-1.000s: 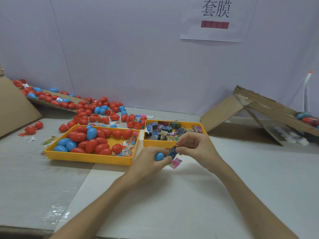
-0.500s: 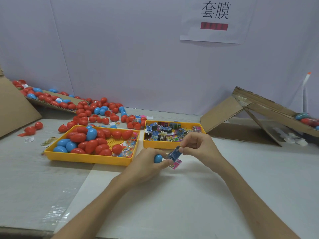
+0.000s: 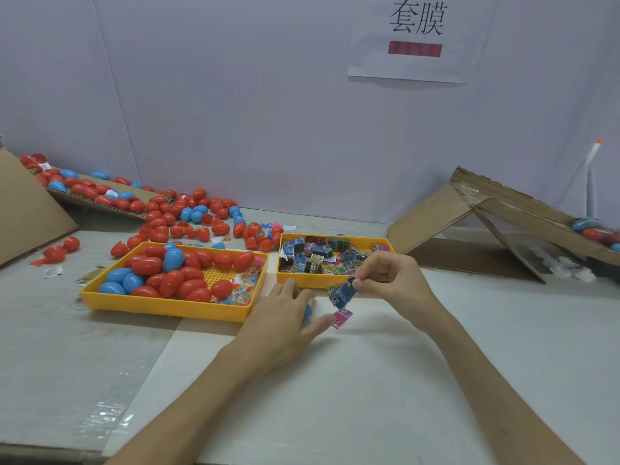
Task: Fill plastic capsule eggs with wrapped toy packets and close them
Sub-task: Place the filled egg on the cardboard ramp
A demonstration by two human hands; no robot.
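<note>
My left hand [image 3: 285,320] rests low over the table and holds a blue capsule egg [image 3: 307,313], mostly hidden under its fingers. My right hand [image 3: 392,280] pinches a blue wrapped toy packet [image 3: 342,292] by its top end, just above and to the right of the egg, apart from it. A pink packet [image 3: 341,318] lies on the table by my left thumb. The left yellow tray [image 3: 161,305] holds several red and blue eggs. A smaller yellow tray [image 3: 298,284] behind my hands holds several wrapped packets.
Loose red and blue eggs [image 3: 188,216] lie scattered at the back left, some on a cardboard sheet [image 3: 30,209]. A folded cardboard ramp [image 3: 486,216] with a few eggs stands at the right. A white wall closes the back.
My right hand has drawn the blue packet up and away from the egg. My left hand has turned over the egg, so less of it shows.
</note>
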